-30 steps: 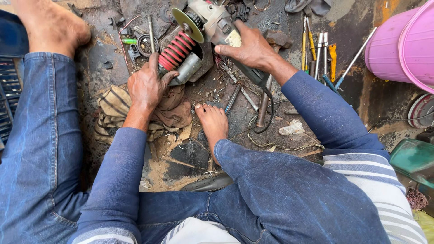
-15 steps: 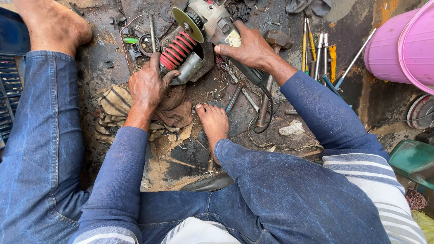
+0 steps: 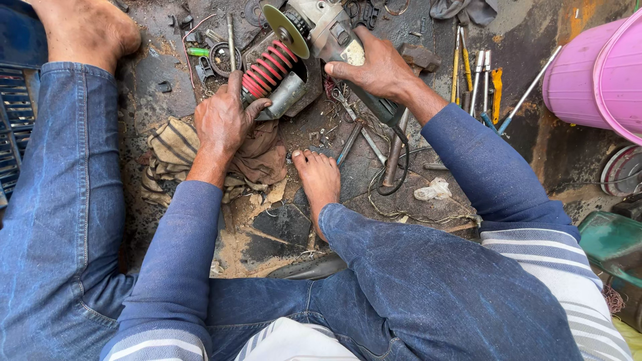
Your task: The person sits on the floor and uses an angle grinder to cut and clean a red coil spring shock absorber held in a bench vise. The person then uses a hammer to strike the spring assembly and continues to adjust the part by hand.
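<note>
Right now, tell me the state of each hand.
Left hand: closed, steadying the red coil-spring shock absorber.
Right hand: closed around the grey angle grinder.

My sleeves are plain blue and long, reaching my wrists. My shirt body carries blue and white stripes. I wear faded blue jeans, grimy in places. My feet are bare.
</note>
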